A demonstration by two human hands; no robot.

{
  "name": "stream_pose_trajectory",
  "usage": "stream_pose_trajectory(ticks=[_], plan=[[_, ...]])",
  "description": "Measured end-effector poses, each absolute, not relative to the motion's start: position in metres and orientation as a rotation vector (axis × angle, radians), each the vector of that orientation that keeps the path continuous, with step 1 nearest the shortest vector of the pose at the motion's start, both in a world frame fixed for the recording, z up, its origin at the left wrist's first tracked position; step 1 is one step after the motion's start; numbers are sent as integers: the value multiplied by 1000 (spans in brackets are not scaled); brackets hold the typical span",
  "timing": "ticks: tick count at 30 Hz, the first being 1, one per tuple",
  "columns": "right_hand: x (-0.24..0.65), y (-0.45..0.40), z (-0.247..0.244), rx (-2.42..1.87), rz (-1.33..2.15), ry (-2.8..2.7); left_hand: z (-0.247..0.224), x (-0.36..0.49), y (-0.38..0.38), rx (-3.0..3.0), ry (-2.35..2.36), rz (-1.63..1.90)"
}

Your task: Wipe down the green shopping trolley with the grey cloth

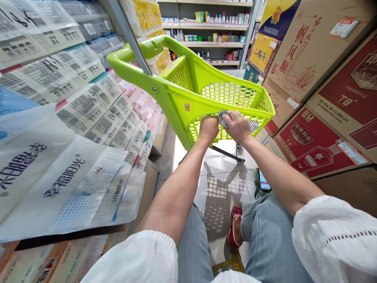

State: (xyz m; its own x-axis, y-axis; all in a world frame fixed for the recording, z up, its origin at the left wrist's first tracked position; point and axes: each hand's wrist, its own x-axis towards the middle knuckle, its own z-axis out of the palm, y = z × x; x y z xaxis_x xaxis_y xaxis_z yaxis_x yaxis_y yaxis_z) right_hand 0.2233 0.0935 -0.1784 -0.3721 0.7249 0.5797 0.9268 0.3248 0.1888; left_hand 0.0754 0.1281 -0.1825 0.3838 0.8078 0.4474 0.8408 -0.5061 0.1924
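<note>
A lime-green shopping cart point(173, 96) stands side-on in front of me, its basket side perforated with holes. My right hand point(236, 125) presses a grey-and-white striped cloth point(253, 125) against the perforated side, with cloth showing on both sides of the fingers. Close beside it, my left hand point(209, 128) is closed in a fist at the same panel, next to the cloth's left end. What lies inside that fist is hidden.
Packs of paper goods point(97, 102) are stacked on the left, with a plastic-wrapped pack point(64, 184) nearer me. Printed cartons point(312, 137) rise on the right. Shelves of bottles point(218, 27) stand behind. A phone point(264, 180) lies low by my knee, above the tiled floor point(218, 188).
</note>
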Motion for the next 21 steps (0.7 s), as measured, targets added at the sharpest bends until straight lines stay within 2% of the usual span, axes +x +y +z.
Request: stream_pose_trajectory(ticks=[4, 7, 17, 21], plan=[[226, 84, -214, -1546, -603, -2410, -181, 76, 127, -2572, -1542, -712], [229, 81, -222, -1532, -540, -2535, -180, 76, 127, -2563, -1540, -696], [230, 97, -151, -1380, -665, -2167, -178, 76, 125, -2565, -1526, -761], [227, 97, -155, -1379, -665, -2139, -177, 76, 124, -2570, -1537, -777]])
